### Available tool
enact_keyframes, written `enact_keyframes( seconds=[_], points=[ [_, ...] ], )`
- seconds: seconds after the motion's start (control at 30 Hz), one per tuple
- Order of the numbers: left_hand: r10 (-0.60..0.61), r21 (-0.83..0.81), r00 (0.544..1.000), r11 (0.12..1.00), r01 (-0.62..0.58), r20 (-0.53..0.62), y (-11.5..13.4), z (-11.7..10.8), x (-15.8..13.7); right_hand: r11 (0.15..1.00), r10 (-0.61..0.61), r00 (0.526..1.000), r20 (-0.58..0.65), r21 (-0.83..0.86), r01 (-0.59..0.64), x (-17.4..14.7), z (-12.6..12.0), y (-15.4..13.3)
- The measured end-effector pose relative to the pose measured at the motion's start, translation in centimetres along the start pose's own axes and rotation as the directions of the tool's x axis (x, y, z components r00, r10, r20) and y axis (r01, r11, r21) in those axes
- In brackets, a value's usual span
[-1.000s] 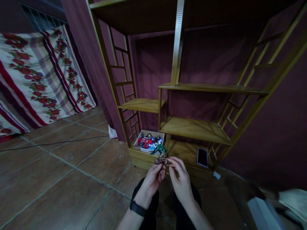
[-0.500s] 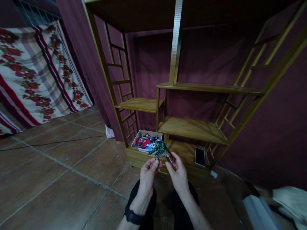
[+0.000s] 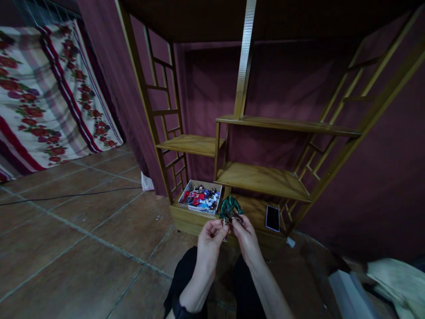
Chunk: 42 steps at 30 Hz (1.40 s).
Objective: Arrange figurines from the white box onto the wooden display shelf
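Note:
A small toy dinosaur [image 3: 229, 207], dark green above and pale brown below, is held up between my two hands in front of the shelf. My left hand [image 3: 212, 235] pinches its lower part between thumb and fingers. On the other side, my right hand [image 3: 245, 230] also grips it low down, fingers closed. My fingers cover part of the toy's underside. Just beyond, to the left, a shallow cardboard box [image 3: 189, 207] full of small red, blue and white toy figures [image 3: 202, 196] rests on the lowest shelf.
The wooden display shelf [image 3: 262, 179] has stepped boards and lattice sides. A phone [image 3: 272, 218] lies on its lowest board at right. A black cable [image 3: 83, 195] crosses the tiled floor, and a flowered cloth [image 3: 43, 97] hangs at left. A pale box [image 3: 352, 294] sits at lower right.
The toy dinosaur has been turned from lying sideways to a more upright, end-on position. My hands have come closer together around it, both still holding on. The view has shifted slightly.

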<state>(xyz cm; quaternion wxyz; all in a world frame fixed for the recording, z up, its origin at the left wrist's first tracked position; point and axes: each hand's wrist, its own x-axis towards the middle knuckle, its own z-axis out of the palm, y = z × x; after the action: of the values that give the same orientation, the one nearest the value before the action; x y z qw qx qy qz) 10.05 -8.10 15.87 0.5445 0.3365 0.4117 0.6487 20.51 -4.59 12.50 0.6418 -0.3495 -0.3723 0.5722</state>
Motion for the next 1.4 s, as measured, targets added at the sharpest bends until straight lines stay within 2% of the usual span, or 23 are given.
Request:
enact_keyframes(
  seconds=[0.17,0.3,0.53,0.73,0.9,1.13,1.27,1.4],
  points=[
    [0.032,0.05,0.999,0.998,-0.031,-0.016,-0.3,0.4,-0.3,0.995,0.095,0.995,0.0,0.031,-0.095,0.4,-0.1,0.3],
    [0.047,0.085,0.999,0.995,-0.047,-0.005,-0.5,0.7,-0.6,0.996,0.085,0.996,-0.028,0.019,-0.085,0.3,-0.3,0.7],
    [0.053,0.09,0.998,0.995,-0.051,-0.017,-0.9,0.5,-0.5,0.996,0.068,0.994,0.082,-0.068,-0.062,0.0,-0.5,0.0],
    [0.033,0.115,0.996,0.993,-0.024,-0.084,-1.0,-0.8,0.6,0.984,0.06,0.998,0.003,-0.17,-0.059,-0.3,-1.0,-0.5],
    [0.013,0.1,0.997,0.995,-0.005,-0.081,-1.2,-1.8,1.4,0.982,0.054,0.998,-0.027,-0.18,-0.058,-0.7,-1.2,-0.5],
    [-0.026,0.09,0.993,0.995,0.036,-0.113,-1.0,-1.8,1.7,0.985,0.091,0.995,-0.033,-0.143,-0.095,-1.1,-1.6,0.2],
    [0.005,0.094,0.991,0.996,0.007,-0.13,-0.8,-1.6,1.6,0.986,0.134,0.99,-0.041,-0.096,-0.138,-1.2,-1.9,0.6],
    [0.029,0.088,0.995,0.996,-0.02,-0.101,-0.7,-1.6,1.3,0.985,0.168,0.985,-0.044,-0.035,-0.17,-1.3,-2.0,0.9]
  ],
)
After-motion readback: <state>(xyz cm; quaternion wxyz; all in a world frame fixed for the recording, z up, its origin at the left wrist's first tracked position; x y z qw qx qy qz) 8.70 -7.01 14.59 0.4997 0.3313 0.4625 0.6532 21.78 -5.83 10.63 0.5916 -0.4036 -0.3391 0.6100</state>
